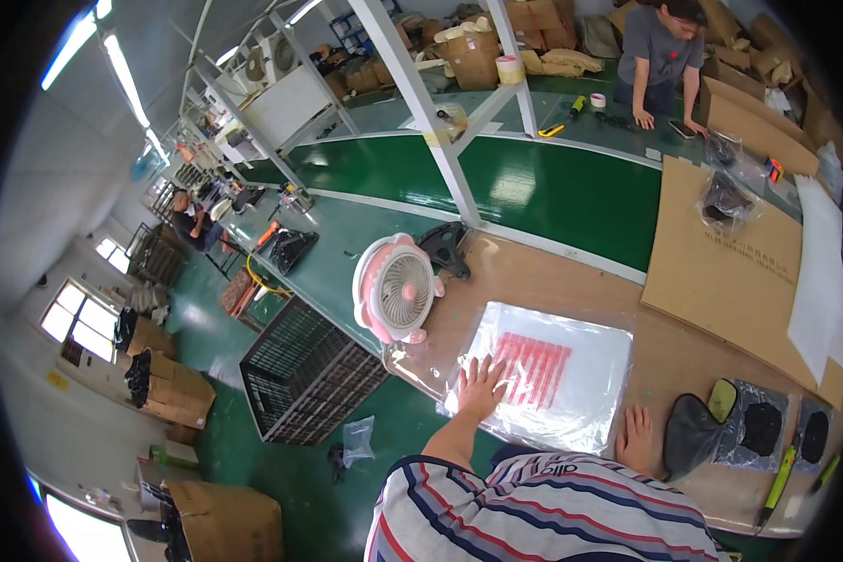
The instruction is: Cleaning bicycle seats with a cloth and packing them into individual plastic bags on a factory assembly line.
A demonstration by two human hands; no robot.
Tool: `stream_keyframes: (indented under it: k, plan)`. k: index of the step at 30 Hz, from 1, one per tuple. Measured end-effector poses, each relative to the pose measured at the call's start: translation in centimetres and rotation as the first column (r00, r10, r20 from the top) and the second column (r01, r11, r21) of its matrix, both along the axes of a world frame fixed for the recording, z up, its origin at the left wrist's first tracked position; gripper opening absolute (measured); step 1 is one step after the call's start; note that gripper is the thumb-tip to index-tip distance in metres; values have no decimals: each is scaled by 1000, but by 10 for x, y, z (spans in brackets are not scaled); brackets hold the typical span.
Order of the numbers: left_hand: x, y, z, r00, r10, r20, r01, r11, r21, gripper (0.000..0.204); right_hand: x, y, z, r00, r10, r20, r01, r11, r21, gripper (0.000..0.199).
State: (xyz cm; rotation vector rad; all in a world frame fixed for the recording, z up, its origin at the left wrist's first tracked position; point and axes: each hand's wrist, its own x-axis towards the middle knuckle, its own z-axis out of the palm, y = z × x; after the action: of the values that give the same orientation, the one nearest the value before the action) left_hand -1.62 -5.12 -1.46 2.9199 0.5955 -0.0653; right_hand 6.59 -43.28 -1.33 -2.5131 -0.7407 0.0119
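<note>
View from the head camera, looking down on a brown wooden work surface (693,361) beside a green conveyor belt (553,192). A clear plastic bag with rows of red print (553,375) lies flat on the surface directly in front of the person, its long edges running away from the body. The left hand (480,384) rests palm down on the near left corner of the bag, fingers spread and released, gripping nothing. The right hand (636,436) lies flat on the surface just beside the bag's near right edge, fingers extended and likewise released; whether it touches the plastic cannot be told. A pink and white round desk fan (398,290) stands at the left end of the surface, near the bag's far left corner. To the right of the right hand sits a dark grey fabric piece with a yellow-green patch (698,431), and beyond it flat black parts in clear sleeves (763,426). A large sheet of brown cardboard (721,262) covers the far right of the surface. A black wire crate (304,370) stands on the green floor (281,487) to the left. Another person in a grey shirt (660,51) leans over the far side of the belt.
</note>
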Motion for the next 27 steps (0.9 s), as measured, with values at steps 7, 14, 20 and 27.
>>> stream_keyframes:
  k: [7,14,20,27]
  plan:
    - [-6,2,1,1000,-7,10,6,999,32,54,-4,-1,0,1000,17,-13,-17,1000,-10,55]
    - [2,8,-4,998,-22,-56,21,1000,-13,56,-3,-1,7,997,-44,-57,47,997,54,54]
    - [0,12,-3,998,-17,-60,15,999,-33,57,3,-4,8,999,-11,-42,15,995,96,53]
    - [5,30,15,988,-120,-94,101,978,-180,68,-2,-7,5,999,2,-53,6,989,145,54]
